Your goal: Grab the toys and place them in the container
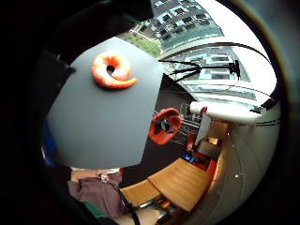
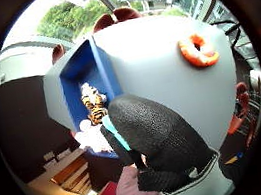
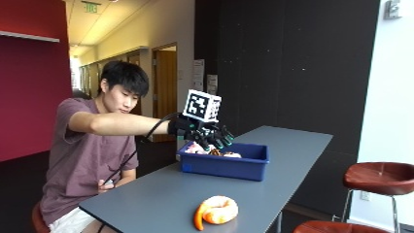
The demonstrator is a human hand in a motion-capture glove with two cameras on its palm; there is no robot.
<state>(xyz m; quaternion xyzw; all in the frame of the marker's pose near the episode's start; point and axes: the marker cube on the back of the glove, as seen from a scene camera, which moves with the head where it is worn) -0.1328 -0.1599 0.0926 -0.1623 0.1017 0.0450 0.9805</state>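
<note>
The black-gloved right hand hovers over the rectangular blue plastic container with fingers spread and pointing down, holding nothing as far as I can see. A striped tiger toy already sits in there, while the curled orange plush shrimp lies alone near the grey table's front edge. Next I'd swing over, come straight down on the shrimp and grab its thick curled body, not the skinny tail.

The counter is smooth, matt grey. The container looks like glossy blue plastic. The shrimp toy looks plush. The glove's fingers have a rough, pebbled black surface.
</note>
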